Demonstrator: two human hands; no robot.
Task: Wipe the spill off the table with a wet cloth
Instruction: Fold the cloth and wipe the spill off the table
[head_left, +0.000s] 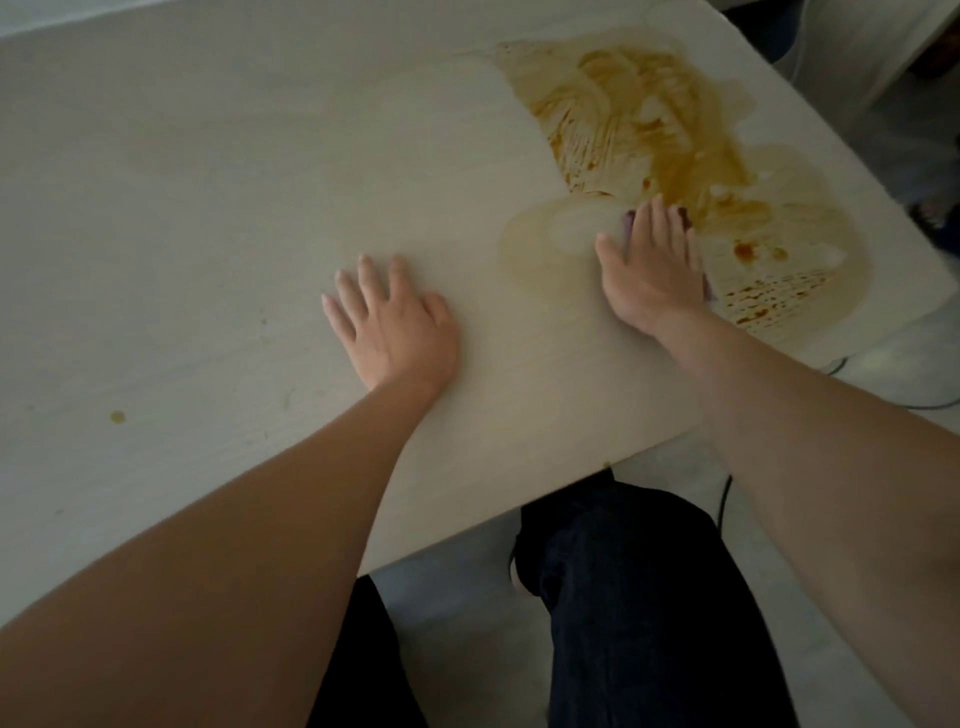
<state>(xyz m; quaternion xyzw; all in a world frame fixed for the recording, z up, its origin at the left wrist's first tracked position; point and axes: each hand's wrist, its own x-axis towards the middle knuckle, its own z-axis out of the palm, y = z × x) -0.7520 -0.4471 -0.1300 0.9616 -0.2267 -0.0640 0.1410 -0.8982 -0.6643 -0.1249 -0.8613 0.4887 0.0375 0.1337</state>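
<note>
The table (218, 197) is a pale cream-grey with a faint lengthwise wood grain. Across its far right part the spill (670, 150) shows as amber-brown, darkest in thick streaks through the middle and thinning to a watery tan at its rounded edges. Fine parallel brush-like lines run through it, and a dotted, ribbed patch lies near the table's right edge. A small mustard-yellow spot (118, 417) sits alone on the left. The cloth (684, 215), seen only at its edges under the right hand (652, 270), is dark maroon-purple. The trousers (639, 613) are black.
</note>
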